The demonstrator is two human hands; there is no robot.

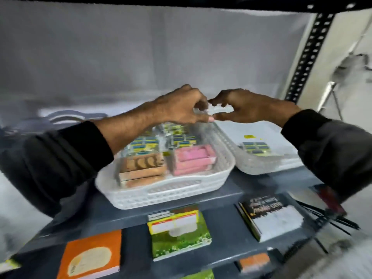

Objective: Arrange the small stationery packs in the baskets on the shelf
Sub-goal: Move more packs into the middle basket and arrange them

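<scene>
A white lattice basket [171,195] on the grey shelf holds brown packs [141,168], pink packs [193,161] and several blue-and-yellow packs [145,144]. To its right, a second white basket [251,168] holds one blue-and-yellow pack [255,148]. My left hand [181,105] is over the far end of the first basket, fingers pinched on a clear-wrapped pack [201,114] that is blurred. My right hand [245,106] is beside it, fingers curled apart, touching the same wrap.
A grey basket [66,116] lies at the far left of the shelf. The lower shelf carries an orange book [90,256], a green pack [179,232] and a black-and-white pack [269,216]. A black perforated upright [310,51] stands at the right.
</scene>
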